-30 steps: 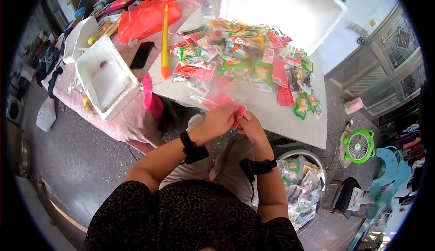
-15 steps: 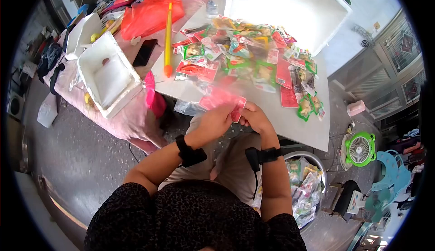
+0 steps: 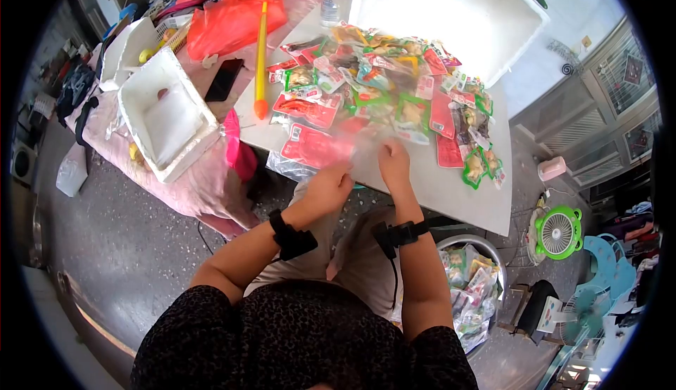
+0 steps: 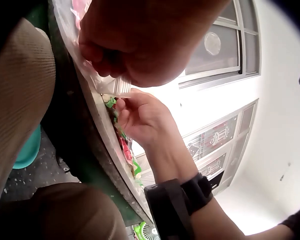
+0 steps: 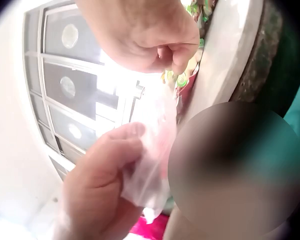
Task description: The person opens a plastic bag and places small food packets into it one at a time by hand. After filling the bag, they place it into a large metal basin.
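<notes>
In the head view my left hand (image 3: 329, 189) and right hand (image 3: 394, 165) are a short way apart over the table's near edge. Between them stretches a clear plastic bag (image 3: 364, 147). The right wrist view shows the left hand (image 5: 102, 182) gripping the lower part of this bag (image 5: 152, 165), thumb on top. At its upper end the right hand (image 5: 155, 40) pinches it with curled fingers. A red packet (image 3: 310, 145) lies at the near table edge, just beyond the left hand. Past the hands spreads a pile of food packets (image 3: 373, 73).
A white foam box (image 3: 443, 17) stands behind the pile on the table (image 3: 465, 203). To the left are a yellow stick with an orange end (image 3: 261, 59), a phone (image 3: 224, 80) and another foam box (image 3: 165, 115). A metal basin (image 3: 498, 263) of packets stands low at right.
The red packet that was between my hands now lies to the left at the table edge. My hands have moved apart, the right one forward, with clear plastic stretched between them.
</notes>
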`<state>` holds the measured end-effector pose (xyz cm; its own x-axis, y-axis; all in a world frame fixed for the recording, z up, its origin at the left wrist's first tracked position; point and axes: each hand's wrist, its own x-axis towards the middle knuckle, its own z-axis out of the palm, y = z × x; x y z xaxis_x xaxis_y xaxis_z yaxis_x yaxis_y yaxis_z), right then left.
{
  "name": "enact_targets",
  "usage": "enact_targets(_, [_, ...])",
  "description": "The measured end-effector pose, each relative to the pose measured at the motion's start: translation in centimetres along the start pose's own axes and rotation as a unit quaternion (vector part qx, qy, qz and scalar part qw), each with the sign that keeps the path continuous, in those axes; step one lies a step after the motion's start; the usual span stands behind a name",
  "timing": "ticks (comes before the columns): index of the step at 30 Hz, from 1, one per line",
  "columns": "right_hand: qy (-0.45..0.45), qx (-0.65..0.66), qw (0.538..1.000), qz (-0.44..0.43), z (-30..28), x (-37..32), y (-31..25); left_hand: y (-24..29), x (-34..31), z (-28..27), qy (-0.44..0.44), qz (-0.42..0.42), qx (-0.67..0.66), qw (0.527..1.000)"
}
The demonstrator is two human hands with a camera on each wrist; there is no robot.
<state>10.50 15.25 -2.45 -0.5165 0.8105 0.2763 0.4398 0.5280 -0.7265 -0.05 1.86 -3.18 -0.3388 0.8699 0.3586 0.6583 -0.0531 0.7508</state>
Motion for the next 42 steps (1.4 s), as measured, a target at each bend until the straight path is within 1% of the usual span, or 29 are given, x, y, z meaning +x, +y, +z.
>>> enact_targets(3, [0.008,-0.07,0.985,-0.157,0.3,2.0,-0.8,-1.1,-0.3,0.7,0.0,-0.001,-0.016,1.0])
enact_targets(6, [-0.018,-0.106,0.968,-0.225,2.3,3.9,1.0,-0.6,-0.4,0.0,-0.001,-0.009,-0.027,1.0])
enact_targets(8, [-0.032,-0.223,0.957,-0.184,2.7,3.7,-1.6,-0.3,-0.4,-0.6,0.001,-0.022,-0.05,0.999])
enact_targets(10, [-0.039,-0.256,0.951,-0.169,3.6,3.5,-1.6,-0.4,-0.6,-1.0,-0.003,-0.041,-0.087,0.995])
enact_targets(12, [-0.033,-0.206,0.96,-0.185,5.5,4.1,1.0,-0.5,-0.6,-1.0,0.002,-0.034,-0.08,0.996])
enact_targets(15, [-0.034,-0.167,0.964,-0.203,4.3,3.6,0.3,-1.5,-0.6,-0.4,0.01,-0.007,-0.075,0.997])
enact_targets(18, [-0.026,-0.158,0.98,-0.118,0.3,2.9,-1.6,-1.5,-0.1,-0.2,0.011,0.008,-0.061,0.998])
enact_targets(20, [0.038,-0.185,0.973,-0.135,-2.3,2.6,0.0,-1.0,0.3,-0.1,0.005,0.012,-0.068,0.998])
enact_targets(21, [0.088,-0.075,0.99,-0.086,-3.2,2.0,0.5,-0.8,0.6,-0.1,0.001,0.015,-0.08,0.997])
enact_targets(22, [0.136,0.037,0.989,-0.035,-4.1,1.2,0.4,-0.6,0.8,-0.1,-0.004,0.017,-0.091,0.996])
enact_targets(23, [0.154,0.193,0.968,0.053,-5.0,0.1,-0.2,-0.6,0.9,0.2,-0.004,0.012,-0.093,0.996])
enact_targets(24, [0.171,0.341,0.914,0.141,-6.4,-1.5,-1.0,-0.6,0.9,0.8,-0.009,0.008,-0.097,0.995])
enact_targets(25, [0.181,0.48,0.829,0.222,-7.1,-2.7,-1.3,-0.6,1.0,1.1,-0.011,0.004,-0.098,0.995])
enact_targets(28, [0.145,0.541,0.791,0.245,-7.8,-5.5,-0.2,1.1,1.5,0.8,-0.012,-0.022,-0.12,0.992])
enact_targets(31, [0.16,0.563,0.776,0.234,-8.2,-7.7,0.3,0.7,2.3,1.9,-0.023,0.015,-0.078,0.997])
enact_targets(34, [0.179,0.519,0.798,0.249,-9.1,-9.0,0.1,2.0,3.5,3.1,-0.01,0.044,-0.049,0.998])
enact_targets(37, [0.169,0.49,0.813,0.266,-9.5,-9.6,1.5,3.7,5.0,4.4,-0.042,0.07,-0.065,0.995])
enact_targets(40, [0.122,0.482,0.813,0.303,-10.8,-9.8,2.1,5.7,5.9,6.2,-0.111,0.14,-0.042,0.983])
enact_targets(42, [0.102,0.519,0.79,0.31,-11.0,-10.1,3.8,7.3,5.7,7.3,-0.143,0.155,0.004,0.978])
